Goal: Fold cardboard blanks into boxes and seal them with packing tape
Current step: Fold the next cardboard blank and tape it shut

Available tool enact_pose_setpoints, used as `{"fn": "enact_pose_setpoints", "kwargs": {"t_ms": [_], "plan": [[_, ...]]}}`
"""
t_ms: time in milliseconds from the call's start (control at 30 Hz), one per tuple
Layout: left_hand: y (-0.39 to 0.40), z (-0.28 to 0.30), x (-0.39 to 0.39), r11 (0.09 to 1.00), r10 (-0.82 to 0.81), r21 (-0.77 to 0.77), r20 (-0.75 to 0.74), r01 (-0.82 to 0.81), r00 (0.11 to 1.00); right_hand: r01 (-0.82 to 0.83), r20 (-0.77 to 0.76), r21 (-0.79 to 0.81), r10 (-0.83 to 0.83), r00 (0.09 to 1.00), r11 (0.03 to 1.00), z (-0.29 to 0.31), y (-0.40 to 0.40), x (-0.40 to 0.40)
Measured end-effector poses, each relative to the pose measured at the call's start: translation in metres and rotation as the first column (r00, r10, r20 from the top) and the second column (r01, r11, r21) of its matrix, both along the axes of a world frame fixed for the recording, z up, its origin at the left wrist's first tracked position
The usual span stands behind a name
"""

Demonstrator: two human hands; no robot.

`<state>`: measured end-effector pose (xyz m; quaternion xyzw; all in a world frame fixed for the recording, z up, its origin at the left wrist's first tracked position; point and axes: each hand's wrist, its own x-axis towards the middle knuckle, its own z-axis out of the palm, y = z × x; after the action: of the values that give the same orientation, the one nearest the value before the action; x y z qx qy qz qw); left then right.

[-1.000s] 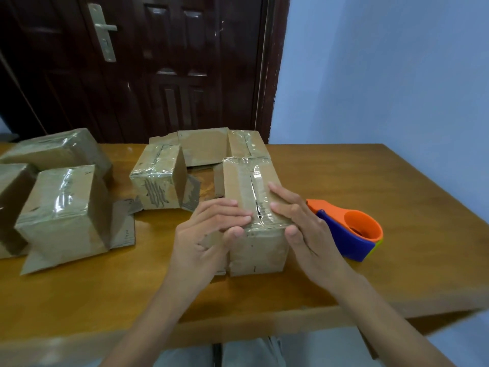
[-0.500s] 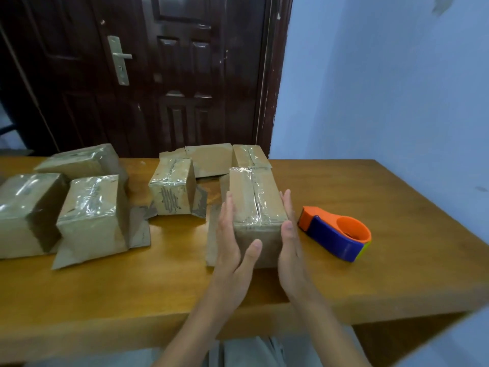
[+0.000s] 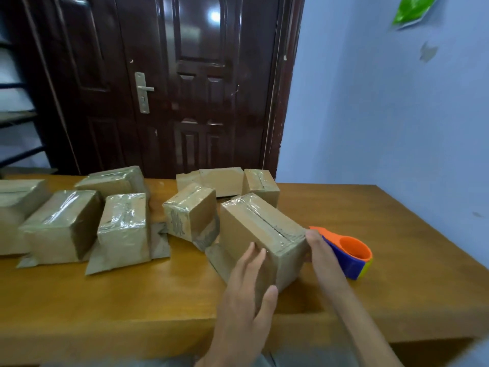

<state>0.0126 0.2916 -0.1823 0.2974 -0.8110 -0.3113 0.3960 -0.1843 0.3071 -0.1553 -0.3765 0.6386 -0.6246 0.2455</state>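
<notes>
Item: taped box (image 3: pixel 260 238), lower centre of frame, on table (image 3: pixel 132 292); long axis runs upper left to lower right. Left hand (image 3: pixel 244 295) flat against near face, fingers straight; right hand (image 3: pixel 321 251) presses far side, finger curl hidden. Tape dispenser (image 3: pixel 349 254) just beside right hand.

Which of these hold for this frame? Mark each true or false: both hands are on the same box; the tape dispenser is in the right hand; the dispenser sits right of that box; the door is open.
1. Both hands are on one box: true. The left hand and right hand flank the box.
2. The tape dispenser is in the right hand: false, it lies on the table.
3. It sits right of that box: true.
4. The door is open: false, it is closed.
</notes>
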Motion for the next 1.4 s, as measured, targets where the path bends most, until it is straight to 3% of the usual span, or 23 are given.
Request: {"fn": "enact_pose_setpoints", "kwargs": {"t_ms": [100, 200, 300, 400, 533, 733, 867, 1000, 1233, 1333, 1400], "plan": [[-0.010, 0.004, 0.010, 0.994, -0.068, -0.088, -0.004, 0.068, 0.998, 0.101, -0.157, 0.064, -0.090, 0.984, 0.993, 0.009, -0.003, -0.019], [-0.044, 0.016, 0.019, 0.987, 0.112, -0.102, -0.102, -0.123, 0.988, 0.172, -0.281, 0.079, -0.144, 0.949, 0.982, 0.015, -0.001, -0.020], [-0.079, 0.025, 0.030, 0.963, 0.260, 0.113, -0.143, -0.245, 0.955, 0.104, -0.261, 0.086, -0.079, 0.962, 0.991, 0.022, 0.001, -0.007], [-0.095, 0.020, 0.030, 0.940, 0.173, 0.310, -0.080, -0.141, 0.982, 0.028, -0.307, 0.145, 0.018, 0.952, 0.989, 0.021, 0.005, 0.014], [-0.090, 0.003, 0.020, 0.906, 0.100, 0.420, -0.085, -0.055, 0.991, 0.053, -0.401, 0.194, 0.030, 0.916, 0.979, 0.006, 0.009, 0.054], [-0.097, 0.013, 0.033, 0.833, 0.112, 0.551, -0.255, 0.049, 0.960, 0.002, -0.406, 0.285, 0.118, 0.906, 0.959, 0.014, 0.003, 0.078], [-0.095, 0.022, 0.040, 0.869, 0.053, 0.492, -0.211, 0.059, 0.976, -0.092, -0.290, 0.357, 0.204, 0.935, 0.930, 0.025, -0.002, 0.086], [-0.074, 0.031, 0.045, 0.889, 0.083, 0.458, -0.218, 0.027, 0.972, -0.127, -0.219, 0.332, 0.208, 0.953, 0.934, 0.041, 0.003, 0.098], [-0.077, 0.116, 0.070, 0.960, -0.085, 0.244, -0.210, 0.136, 0.974, -0.098, -0.174, 0.044, 0.105, 0.979, 0.994, 0.100, 0.014, 0.101], [-0.091, 0.158, 0.093, 0.965, -0.177, 0.170, -0.141, 0.200, 0.974, -0.033, -0.045, -0.154, 0.027, 0.999, 0.987, 0.138, 0.008, 0.094], [-0.103, 0.176, 0.113, 0.973, -0.158, 0.145, -0.135, 0.177, 0.978, -0.011, 0.088, -0.176, 0.027, 0.996, 0.984, 0.145, -0.006, 0.091]]}}
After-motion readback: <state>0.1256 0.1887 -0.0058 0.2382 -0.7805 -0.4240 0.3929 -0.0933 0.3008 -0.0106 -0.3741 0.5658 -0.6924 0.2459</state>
